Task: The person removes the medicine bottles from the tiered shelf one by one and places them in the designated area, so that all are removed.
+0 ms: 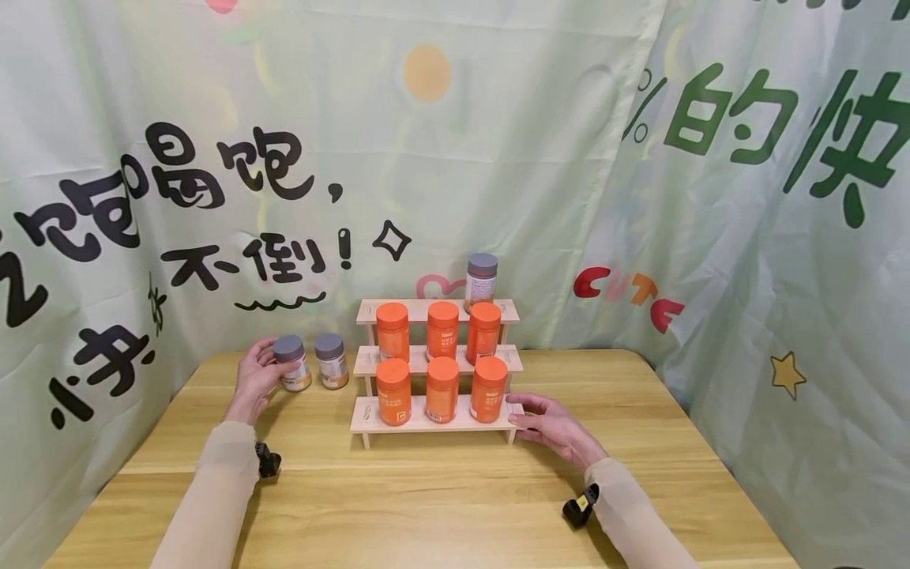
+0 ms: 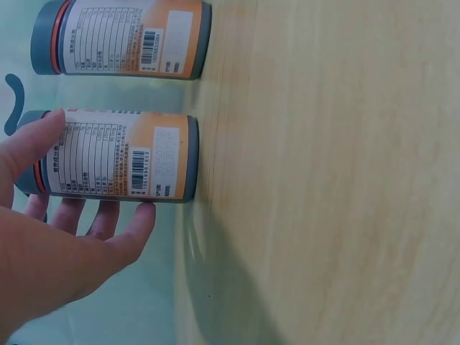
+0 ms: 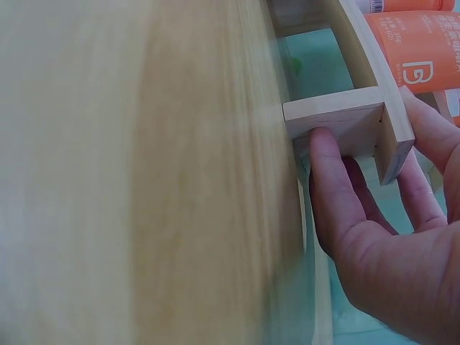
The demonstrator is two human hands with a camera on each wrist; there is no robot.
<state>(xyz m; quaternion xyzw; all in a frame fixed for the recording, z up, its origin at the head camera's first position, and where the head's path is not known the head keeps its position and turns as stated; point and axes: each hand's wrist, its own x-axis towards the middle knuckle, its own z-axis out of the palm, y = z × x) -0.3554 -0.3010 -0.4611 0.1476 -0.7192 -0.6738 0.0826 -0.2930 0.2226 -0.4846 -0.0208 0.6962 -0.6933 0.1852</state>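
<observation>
My left hand [image 1: 254,385] holds a grey-lidded supplement jar [image 1: 297,378], thumb across its label side and fingers along the other side. That jar [image 2: 108,154] is upright on the table. Just right of it stands a matching grey-lidded jar [image 1: 332,370]. My right hand [image 1: 556,431] grips the right end of a three-step wooden display rack [image 1: 366,412]; in the right wrist view a fingertip lies against the rack's end leg [image 3: 334,108] and the thumb is up by the shelf edge. Orange jars [image 1: 442,395] fill the lower two steps, three on each.
One grey-lidded jar [image 1: 481,286] stands at the right of the top step. A wooden table [image 1: 426,506] carries everything. Behind and beside it hangs a pale green printed curtain [image 1: 498,158]. Each wrist wears a small black camera [image 1: 581,506].
</observation>
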